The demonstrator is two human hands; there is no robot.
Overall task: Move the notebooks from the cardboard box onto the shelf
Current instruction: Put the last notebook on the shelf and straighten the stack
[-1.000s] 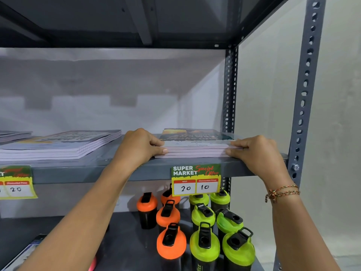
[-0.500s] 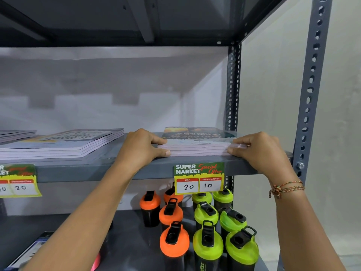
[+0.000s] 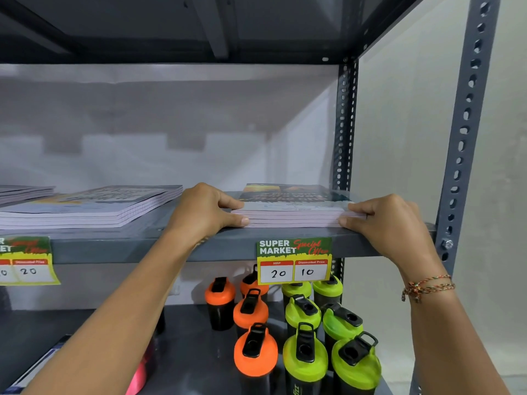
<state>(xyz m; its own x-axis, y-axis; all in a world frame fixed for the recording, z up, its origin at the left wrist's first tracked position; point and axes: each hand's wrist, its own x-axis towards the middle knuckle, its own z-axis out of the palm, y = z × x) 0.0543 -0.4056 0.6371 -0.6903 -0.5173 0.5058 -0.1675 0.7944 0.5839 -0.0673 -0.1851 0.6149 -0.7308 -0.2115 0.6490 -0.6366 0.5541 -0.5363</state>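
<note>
A stack of several notebooks (image 3: 291, 206) with a dark printed cover lies flat at the right end of the grey metal shelf (image 3: 176, 248). My left hand (image 3: 204, 210) grips the stack's left edge, thumb on top and fingers curled at the side. My right hand (image 3: 390, 220) holds the stack's right edge the same way. A second, larger stack of notebooks (image 3: 94, 205) rests on the shelf to the left, and a third stack (image 3: 22, 192) shows at the far left. The cardboard box is out of view.
A price tag (image 3: 293, 259) marked 20 and 10 hangs from the shelf edge below the stack; another tag (image 3: 27, 260) hangs at the left. Orange-lidded bottles (image 3: 251, 312) and green-lidded bottles (image 3: 305, 357) crowd the lower shelf. A perforated upright post (image 3: 462, 143) stands at the right.
Both hands stay on the stack's edges. The stack has slid only slightly on the shelf, and the view has shifted a little.
</note>
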